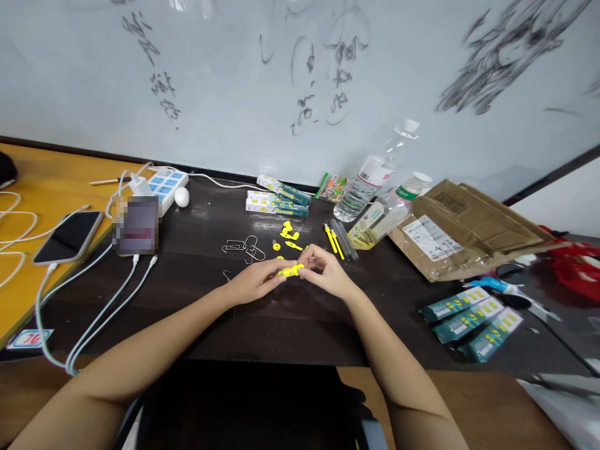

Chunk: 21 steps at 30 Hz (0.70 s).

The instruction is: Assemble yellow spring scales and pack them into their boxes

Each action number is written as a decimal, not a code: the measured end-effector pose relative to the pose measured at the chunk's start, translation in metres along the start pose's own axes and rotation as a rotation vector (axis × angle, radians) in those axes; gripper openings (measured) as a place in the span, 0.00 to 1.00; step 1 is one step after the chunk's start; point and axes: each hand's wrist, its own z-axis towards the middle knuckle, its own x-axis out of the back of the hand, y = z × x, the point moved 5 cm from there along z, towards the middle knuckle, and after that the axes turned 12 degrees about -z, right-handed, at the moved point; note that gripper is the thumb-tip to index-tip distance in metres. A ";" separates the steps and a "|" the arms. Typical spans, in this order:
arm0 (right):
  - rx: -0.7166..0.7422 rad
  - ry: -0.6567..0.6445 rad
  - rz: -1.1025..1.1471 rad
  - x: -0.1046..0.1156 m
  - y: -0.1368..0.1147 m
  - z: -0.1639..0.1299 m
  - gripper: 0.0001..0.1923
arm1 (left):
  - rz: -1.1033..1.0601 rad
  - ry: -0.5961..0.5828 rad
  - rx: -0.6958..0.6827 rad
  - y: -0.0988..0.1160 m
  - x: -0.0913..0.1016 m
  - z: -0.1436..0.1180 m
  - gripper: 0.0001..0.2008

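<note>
Between my two hands, low over the dark table, is a small yellow plastic part point(291, 270). My left hand point(255, 279) pinches its left end with thumb and fingers. The right end sits in the fingertips of my right hand point(327, 270). Just beyond my fingers lie several loose yellow plastic pieces point(289, 230). Bent metal wire hooks point(244, 247) rest to the left of them. Yellow sticks point(333, 241) and clear tubes point(345, 239) lie to the right. The exact kind of the held part cannot be made out.
Thin boxes point(277, 204) lie at the back, and more boxes point(473, 319) at the right. Two bottles point(370, 181) lean near a cardboard parcel point(469, 225) and scissors point(506, 289). Leftward are a phone point(69, 237), a blurred device point(137, 226), a power strip point(167, 187) and cables point(107, 306).
</note>
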 end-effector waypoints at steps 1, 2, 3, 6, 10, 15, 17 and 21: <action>-0.010 -0.026 0.008 0.001 0.000 -0.001 0.12 | 0.005 -0.012 0.004 0.000 0.000 0.000 0.18; -0.020 -0.055 0.018 0.001 0.001 -0.001 0.12 | 0.012 -0.024 0.005 0.000 0.001 0.000 0.18; -0.029 -0.081 0.025 0.001 0.002 -0.002 0.12 | 0.020 -0.035 0.002 0.000 0.001 0.000 0.18; -0.048 -0.122 0.029 0.001 0.007 -0.004 0.12 | 0.052 -0.062 -0.013 -0.001 0.001 -0.001 0.18; -0.075 -0.123 0.038 -0.002 0.012 -0.005 0.13 | 0.071 -0.059 -0.022 -0.004 0.000 -0.001 0.18; -0.064 -0.091 0.024 -0.006 0.008 -0.004 0.12 | 0.064 -0.053 -0.027 -0.005 0.002 -0.001 0.18; -0.043 -0.071 0.003 -0.006 0.006 -0.003 0.12 | 0.057 -0.059 -0.022 -0.003 0.002 0.000 0.18; -0.025 -0.059 0.027 -0.007 0.010 -0.003 0.12 | 0.051 -0.075 0.017 -0.001 0.004 0.001 0.18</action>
